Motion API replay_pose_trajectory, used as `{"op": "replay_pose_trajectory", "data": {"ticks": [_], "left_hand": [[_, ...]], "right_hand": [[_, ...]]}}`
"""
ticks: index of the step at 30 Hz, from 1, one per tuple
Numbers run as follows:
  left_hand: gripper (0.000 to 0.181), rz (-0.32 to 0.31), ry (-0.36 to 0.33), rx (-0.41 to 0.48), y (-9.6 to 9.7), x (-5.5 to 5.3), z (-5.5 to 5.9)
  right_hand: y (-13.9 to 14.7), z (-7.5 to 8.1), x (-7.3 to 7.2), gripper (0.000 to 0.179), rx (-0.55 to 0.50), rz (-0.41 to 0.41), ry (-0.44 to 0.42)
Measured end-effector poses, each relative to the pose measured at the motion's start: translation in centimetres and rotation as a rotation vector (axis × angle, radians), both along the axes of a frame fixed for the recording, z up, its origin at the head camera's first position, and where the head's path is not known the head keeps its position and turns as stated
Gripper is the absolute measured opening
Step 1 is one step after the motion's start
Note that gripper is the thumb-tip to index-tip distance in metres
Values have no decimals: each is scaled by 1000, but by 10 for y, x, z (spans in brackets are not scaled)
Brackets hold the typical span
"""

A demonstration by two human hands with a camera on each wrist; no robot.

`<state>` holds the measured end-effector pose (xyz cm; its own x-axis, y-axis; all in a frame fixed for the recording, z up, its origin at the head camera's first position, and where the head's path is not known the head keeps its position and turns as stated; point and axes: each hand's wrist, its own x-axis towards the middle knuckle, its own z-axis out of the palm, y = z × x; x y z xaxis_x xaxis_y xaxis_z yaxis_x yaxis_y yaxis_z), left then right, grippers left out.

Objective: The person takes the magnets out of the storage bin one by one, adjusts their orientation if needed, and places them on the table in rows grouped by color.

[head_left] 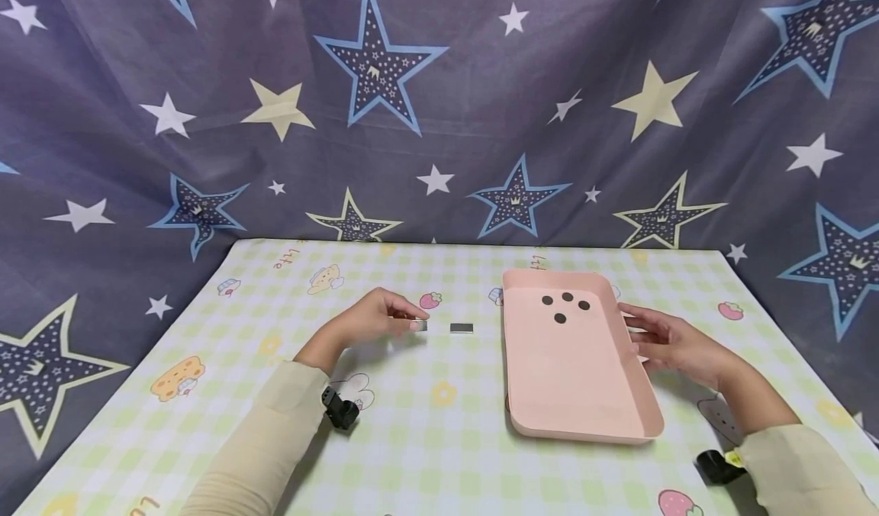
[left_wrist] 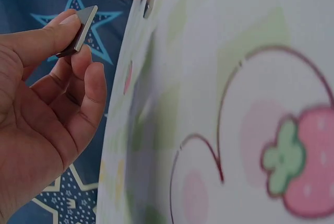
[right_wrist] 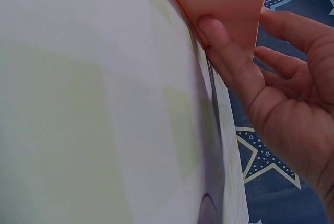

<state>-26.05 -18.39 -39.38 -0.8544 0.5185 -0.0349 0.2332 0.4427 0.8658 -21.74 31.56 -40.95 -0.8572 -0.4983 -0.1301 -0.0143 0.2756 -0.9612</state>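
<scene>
My left hand (head_left: 371, 320) pinches a small flat rectangular plate (left_wrist: 87, 28) between thumb and fingers, a little above the table. It has a dark face and a pale, shiny edge. Just to the right, a similar dark rectangular plate (head_left: 462, 328) with a light border lies on the cloth. Further right stands a shallow pink tray (head_left: 577, 378), with several black discs (head_left: 560, 318) on its floor toward the far end. Against the tray's right outer wall rests my right hand (head_left: 676, 346), its fingers extended and the thumb lying along the wall (right_wrist: 229, 4).
A checked cloth (head_left: 412, 455) with cartoon prints covers the table. Behind it and at both sides hangs a dark blue curtain (head_left: 467, 127) with stars. Black wrist cameras are strapped to the left wrist (head_left: 340, 409) and right wrist (head_left: 717, 467).
</scene>
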Motion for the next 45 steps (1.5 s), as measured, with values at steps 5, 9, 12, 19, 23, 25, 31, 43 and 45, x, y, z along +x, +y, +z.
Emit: {"op": "replay_pose_trajectory", "data": {"ticks": [5,9,12,19,23,25,31,43,45], "left_hand": [[22,18,-12,-14,-6,-2,-3],[21,17,3,-18,-8,-4,-5],[20,16,13,-21,-10,-6,-6],[17,17,12,-52,-16,-11,-9],[15,12,7,-67,-20,-16,-12],[14,9,2,-71,-21,-18,-14],[13,-3,14,-98,-23,-22,-18],[10,43,95,-212,-21,-23,-15],[10,43,119,-231,-20,-23,-14]], "right_hand": [[0,0,0,75,-8,1,-4],[0,0,0,75,-8,2,-5],[0,0,0,75,-2,0,-2],[0,0,0,74,-3,-1,-1],[-1,0,1,75,-6,-3,-3],[-1,0,1,75,-7,-5,-2],[-1,-1,1,75,-10,-5,-4],[-1,-1,1,74,-16,2,0],[-1,-1,1,74,-15,2,0]]}}
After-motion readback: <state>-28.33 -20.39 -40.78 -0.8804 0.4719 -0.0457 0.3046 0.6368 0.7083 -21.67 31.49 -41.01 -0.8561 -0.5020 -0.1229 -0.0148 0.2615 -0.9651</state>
